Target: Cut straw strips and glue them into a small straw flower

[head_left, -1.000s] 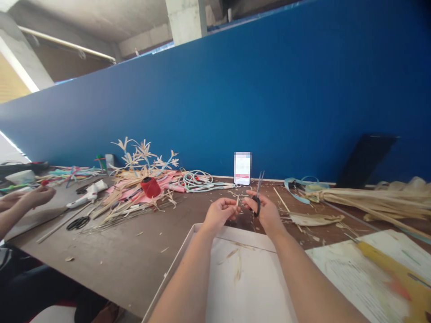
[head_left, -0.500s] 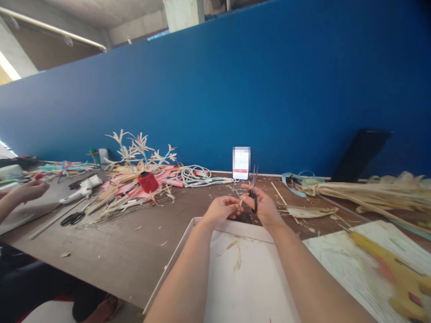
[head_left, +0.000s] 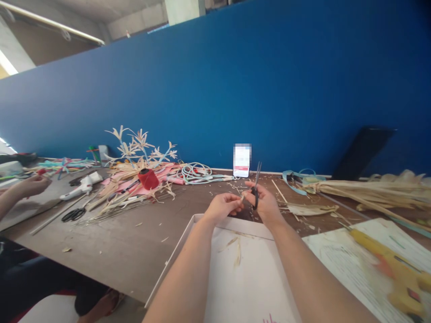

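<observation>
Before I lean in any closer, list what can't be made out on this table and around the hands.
All in the head view:
- Pale piece at the left hand: too small, partly covered by fingers.
- Scissors: handle loops partly hidden by the right hand.
- Phone: screen pixelated.
- Paper: print blurred, partly under the yellow glue gun.
- Pink writing: cut off by the bottom edge.

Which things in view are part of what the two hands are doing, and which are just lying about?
In use:
black-handled scissors, in the right hand
small pale piece, at the fingertips of the left hand

Apparently just lying about:
red spool
second scissors
yellow glue gun
dried-leaf bundle
</observation>
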`<state>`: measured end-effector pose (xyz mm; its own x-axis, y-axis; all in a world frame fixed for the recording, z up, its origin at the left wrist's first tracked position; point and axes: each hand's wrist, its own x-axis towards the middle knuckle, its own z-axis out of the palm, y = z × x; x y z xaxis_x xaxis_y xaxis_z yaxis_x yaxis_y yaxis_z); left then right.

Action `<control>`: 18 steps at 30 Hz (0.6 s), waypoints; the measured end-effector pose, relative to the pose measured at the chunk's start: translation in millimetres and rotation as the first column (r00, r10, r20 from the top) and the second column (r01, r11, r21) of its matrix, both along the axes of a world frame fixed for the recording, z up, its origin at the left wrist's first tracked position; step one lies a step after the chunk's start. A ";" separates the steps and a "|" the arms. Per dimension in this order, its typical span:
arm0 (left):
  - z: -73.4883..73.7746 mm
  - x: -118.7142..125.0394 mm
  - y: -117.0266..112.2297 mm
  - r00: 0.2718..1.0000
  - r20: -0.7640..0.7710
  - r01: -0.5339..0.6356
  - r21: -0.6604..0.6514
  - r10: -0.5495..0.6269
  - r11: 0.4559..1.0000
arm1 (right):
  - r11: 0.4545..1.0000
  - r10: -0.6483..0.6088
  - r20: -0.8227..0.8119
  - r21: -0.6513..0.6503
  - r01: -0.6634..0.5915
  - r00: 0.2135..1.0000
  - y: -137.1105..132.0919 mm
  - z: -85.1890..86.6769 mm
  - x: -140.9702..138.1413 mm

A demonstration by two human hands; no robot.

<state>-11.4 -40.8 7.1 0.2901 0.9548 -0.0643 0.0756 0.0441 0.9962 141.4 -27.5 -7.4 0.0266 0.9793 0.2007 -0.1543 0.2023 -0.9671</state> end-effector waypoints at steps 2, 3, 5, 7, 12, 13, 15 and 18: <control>0.6 0.9 -0.3 1.000 -0.022 -0.022 -0.004 0.022 1.000 | 1.000 0.028 0.000 0.001 -0.028 1.000 -0.4 -0.8 -1.4; 0.5 1.3 -0.3 0.999 -0.022 -0.031 -0.010 0.030 0.999 | 1.000 0.029 0.003 0.003 -0.029 1.000 -0.6 -1.0 -1.9; -0.3 1.6 0.2 0.999 -0.012 -0.032 -0.019 0.032 0.999 | 1.000 -0.005 0.022 0.011 0.005 1.000 -0.8 -0.9 -1.9; -1.7 1.3 0.7 1.000 0.001 -0.027 -0.018 0.027 0.999 | 0.996 -0.088 0.060 0.022 0.087 0.994 0.1 0.0 0.9; 3.3 -4.7 -3.6 0.999 0.032 0.009 0.045 -0.011 0.999 | 0.890 -0.451 0.315 0.084 0.449 0.835 6.6 2.1 24.2; 6.7 -7.0 -6.1 0.999 0.022 0.039 0.068 -0.041 0.997 | 0.862 -0.496 0.390 0.110 0.496 0.776 7.7 2.3 30.1; 15.0 -12.8 -12.2 0.992 -0.047 0.123 0.112 -0.119 0.986 | 0.847 -0.495 0.565 0.145 0.511 0.660 8.7 2.9 39.7; 26.0 -22.4 -20.6 0.954 -0.222 0.235 0.127 -0.203 0.964 | 0.879 -0.370 0.791 0.128 0.458 0.488 6.1 5.3 43.8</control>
<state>-33.7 -61.4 33.1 0.4892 0.8722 -0.0048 0.2693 -0.1458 0.9519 185.3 -21.4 -2.2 0.3129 0.9116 0.2667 0.7361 -0.0552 -0.6747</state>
